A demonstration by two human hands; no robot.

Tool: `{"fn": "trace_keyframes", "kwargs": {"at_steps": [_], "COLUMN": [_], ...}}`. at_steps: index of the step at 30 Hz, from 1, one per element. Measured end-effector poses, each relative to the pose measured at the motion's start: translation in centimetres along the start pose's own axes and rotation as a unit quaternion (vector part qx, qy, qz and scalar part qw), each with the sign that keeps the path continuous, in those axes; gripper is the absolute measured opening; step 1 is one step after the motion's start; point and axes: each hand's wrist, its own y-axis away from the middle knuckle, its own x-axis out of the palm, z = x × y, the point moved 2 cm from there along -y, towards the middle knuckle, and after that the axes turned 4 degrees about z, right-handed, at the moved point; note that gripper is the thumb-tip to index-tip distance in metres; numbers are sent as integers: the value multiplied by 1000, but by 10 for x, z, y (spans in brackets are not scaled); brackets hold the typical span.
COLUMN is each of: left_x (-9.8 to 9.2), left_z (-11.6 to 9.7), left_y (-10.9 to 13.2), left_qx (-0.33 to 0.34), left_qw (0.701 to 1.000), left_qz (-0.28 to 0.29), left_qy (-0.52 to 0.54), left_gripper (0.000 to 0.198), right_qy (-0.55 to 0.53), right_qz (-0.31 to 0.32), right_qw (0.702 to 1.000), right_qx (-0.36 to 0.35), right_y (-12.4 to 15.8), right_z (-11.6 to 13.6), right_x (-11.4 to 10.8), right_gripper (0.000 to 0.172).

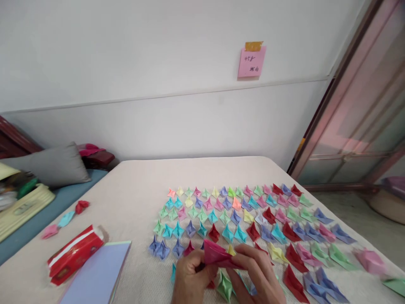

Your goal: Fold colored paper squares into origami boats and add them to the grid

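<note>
Between my two hands, above the near part of the table, is a folded magenta paper piece (216,253). My left hand (192,274) pinches its left end between thumb and fingers. On the other end, the fingers of my right hand (257,270) are closed. Just beneath lies a green folded paper boat (225,287), partly covered by the hands. Rows of small folded paper boats in many colours spread behind and to the right, such as a dark red boat (295,283) beside my right hand. Some boats are hidden behind the hands.
A stack of coloured paper sheets (98,274) lies at the left, with a red packet (75,253) against it. Three small crumpled pieces, including a light blue one (66,218), sit near the left table edge. A grey cushion (50,164) rests beyond; a pink note (251,62) hangs on the wall.
</note>
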Motion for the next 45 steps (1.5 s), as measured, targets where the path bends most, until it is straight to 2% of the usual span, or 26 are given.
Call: {"fn": "trace_keyframes", "kwargs": {"at_steps": [7,11,17,25,27,30,33,34,36,37,39,41,43,45], "left_x": [2,4,1,-1,-2,-3,-3,-2,-1,0,1,1,0,2], "left_z": [-4,-6,-5,-10,-7,-1,0,-3,-12,-18,-32,-42,-44,-39], "left_y": [2,3,2,1,1,0,-1,-1,0,1,5,8,10,12], "left_qx": [-15,-29,-32,-13,-14,-30,-33,-32,-26,-20,16,24,-17,-82], "left_qw": [1000,999,999,998,998,997,996,995,992,990,985,988,994,989], "left_qz": [15,27,25,11,15,35,58,67,91,102,120,112,101,113], "left_qy": [-10,-12,-32,-55,-55,-58,-66,-69,-85,-98,-122,-103,-39,40], "left_gripper": [30,29,23,16,20,25,25,27,33,37,48,55,55,52], "right_qy": [-4,-28,-5,-25,-44,-78,-124,-145,-212,-259,-369,-473,-549,-601], "right_qz": [16,13,43,64,65,69,124,141,159,162,169,178,185,182], "right_qw": [1000,998,999,997,997,991,978,970,943,920,854,774,704,653], "right_qx": [13,45,-10,-37,-4,82,117,132,199,245,327,382,410,423], "right_y": [-1,-3,-2,-5,-5,-4,-4,-4,-4,-3,-2,0,3,5], "right_z": [0,1,2,4,5,3,1,-1,-5,-7,-9,-8,-5,-3], "right_x": [1,0,0,2,2,3,5,5,6,7,9,12,16,21], "right_gripper": [19,6,11,17,16,13,5,10,19,21,23,25,25,25]}}
